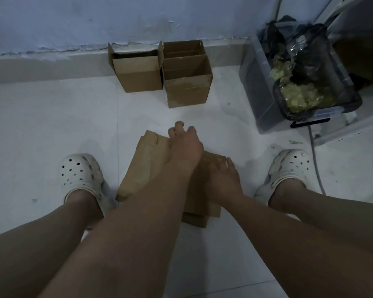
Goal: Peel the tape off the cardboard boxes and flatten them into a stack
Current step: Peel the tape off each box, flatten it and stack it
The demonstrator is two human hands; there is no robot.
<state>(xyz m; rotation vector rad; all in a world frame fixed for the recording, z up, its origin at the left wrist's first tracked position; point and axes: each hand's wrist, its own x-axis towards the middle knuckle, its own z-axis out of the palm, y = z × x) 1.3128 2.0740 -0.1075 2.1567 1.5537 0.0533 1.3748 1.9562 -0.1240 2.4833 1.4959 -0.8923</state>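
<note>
Both hands lay open, left hand (186, 145) and right hand (223, 176) pressing the flattened stack (142, 168) down, likely to keep it flat.

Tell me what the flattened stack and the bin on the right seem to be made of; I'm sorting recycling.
Flattened stack: matte brown cardboard, judging by the creased flaps and raw edges. Bin: apparently translucent, greyish plastic with smooth glossy walls, lined with a shiny black bag, likely thin plastic film.
</note>
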